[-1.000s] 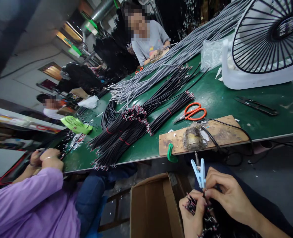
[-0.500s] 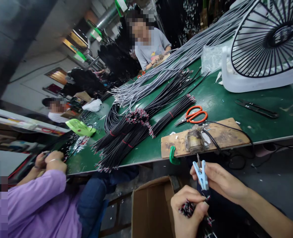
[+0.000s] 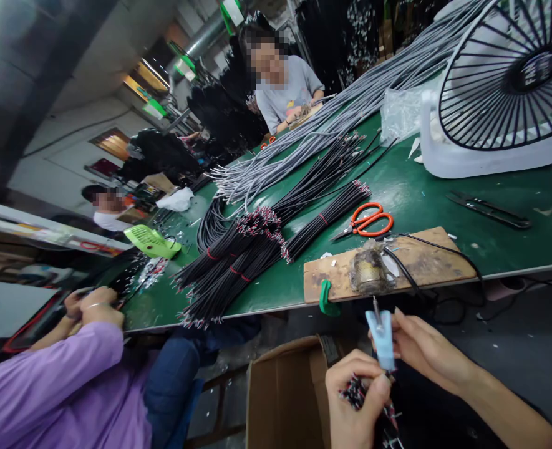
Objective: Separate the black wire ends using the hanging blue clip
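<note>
In my left hand (image 3: 357, 393), closed, is a bunch of thin black cables (image 3: 353, 391) with stripped red and white wire ends. Its thumb and forefinger pinch near the lower end of a light-blue clothespin (image 3: 382, 346). The clothespin sits on a thin metal shaft (image 3: 376, 307) that points down from a small motor (image 3: 369, 271). Around the clothespin's right side is my right hand (image 3: 428, 352), thumb raised and apart from it, some fingertips hidden behind it. The wire at the clothespin's tip is too small to make out.
The motor is on a wooden board (image 3: 437, 255) with a green clamp (image 3: 326, 298) at the table edge. Orange-handled scissors (image 3: 372, 219), bundled black cables (image 3: 238, 268), grey cables (image 3: 304, 140), snips (image 3: 488, 209) and a fan (image 3: 537, 75) lie beyond. A cardboard box (image 3: 287, 393) stands below; co-workers sit nearby.
The clothespin has turned about the shaft and looks wider and smeared. My right thumb has come away from it. My left hand has shifted slightly right, still holding the cables.
</note>
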Action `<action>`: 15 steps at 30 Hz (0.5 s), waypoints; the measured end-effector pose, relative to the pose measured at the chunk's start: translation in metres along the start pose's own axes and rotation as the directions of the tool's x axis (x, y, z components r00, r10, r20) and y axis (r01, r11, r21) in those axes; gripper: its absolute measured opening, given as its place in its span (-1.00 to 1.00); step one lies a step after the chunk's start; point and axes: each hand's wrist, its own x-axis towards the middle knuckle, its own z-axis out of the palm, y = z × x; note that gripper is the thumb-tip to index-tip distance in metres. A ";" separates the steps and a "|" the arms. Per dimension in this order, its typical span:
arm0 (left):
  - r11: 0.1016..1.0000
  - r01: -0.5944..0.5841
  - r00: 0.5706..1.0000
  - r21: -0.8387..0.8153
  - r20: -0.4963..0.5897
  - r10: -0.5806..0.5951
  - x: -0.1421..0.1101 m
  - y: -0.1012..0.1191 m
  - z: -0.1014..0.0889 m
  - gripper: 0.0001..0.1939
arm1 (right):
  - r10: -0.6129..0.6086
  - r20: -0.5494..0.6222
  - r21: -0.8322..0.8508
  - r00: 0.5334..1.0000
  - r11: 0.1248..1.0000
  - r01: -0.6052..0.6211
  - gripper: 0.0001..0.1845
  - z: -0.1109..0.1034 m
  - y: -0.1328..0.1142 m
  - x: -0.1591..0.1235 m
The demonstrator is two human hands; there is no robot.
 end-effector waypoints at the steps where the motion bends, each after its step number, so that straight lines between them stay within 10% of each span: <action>1: 1.000 -0.004 1.000 0.005 -0.001 0.004 -0.001 0.000 -0.001 -0.69 | -0.016 -0.028 -0.045 0.999 0.999 0.015 -0.54 -0.005 0.001 -0.001; 6: 1.000 0.019 1.000 -0.016 -0.015 -0.019 -0.011 -0.014 -0.001 -0.71 | -0.053 -0.081 -0.395 0.995 0.919 0.016 -0.70 -0.020 0.002 -0.011; 15: 0.977 0.099 0.975 -0.189 -0.178 -0.134 -0.015 -0.061 0.012 -0.52 | -0.031 0.120 -0.521 0.992 0.849 0.089 -0.68 -0.019 0.010 -0.027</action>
